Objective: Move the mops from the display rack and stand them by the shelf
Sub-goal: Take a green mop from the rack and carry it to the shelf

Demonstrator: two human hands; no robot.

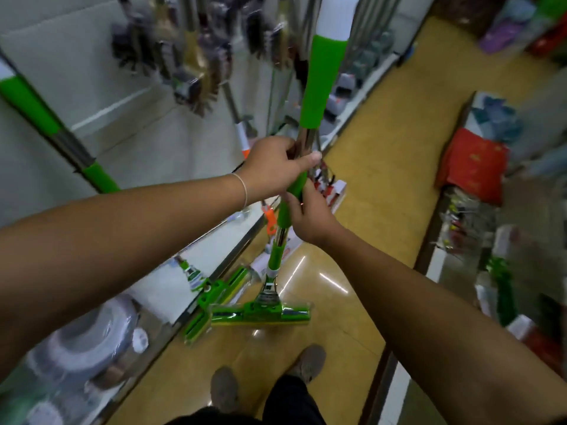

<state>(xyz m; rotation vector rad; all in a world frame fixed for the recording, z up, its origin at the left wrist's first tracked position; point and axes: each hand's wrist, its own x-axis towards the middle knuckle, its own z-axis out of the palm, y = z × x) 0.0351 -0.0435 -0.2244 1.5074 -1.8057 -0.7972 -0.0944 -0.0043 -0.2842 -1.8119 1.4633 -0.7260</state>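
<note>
Nearest the camera, two shoes [308,361] stand on the glossy yellow floor [362,240], directly below the hands. Both bare forearms reach forward and meet at a mop [316,87] held nearly upright in the aisle.

Right hand [308,216]: fingers and thumb curled round the lower green grip of the handle, grasping it. Left hand [273,167]: just above the right hand and touching it, fingers wrapped round the handle where green grip meets bare metal, thumb laid across the front. A thin bracelet [244,190] circles the left wrist.

The held mop's handle rises above the hands through a long green sleeve to a white cap at the top edge of view. Below the hands its green and yellow sponge head [260,315] sits at floor level; whether it rests on the floor or hangs just clear cannot be told.

A second mop [40,115] leans to the left of the hands against the shelf [171,289]. Its green head [214,297] lies at the shelf foot, just beside the held mop's head, possibly touching it.

Left of and below the left forearm, wrapped round goods [92,332] lie low on the shelf, blurred. Beyond the hands, hanging brushes [196,65] and further poles are blurred. Right of the hands, across the aisle, a red package [474,165] sits among indistinct stock.
</note>
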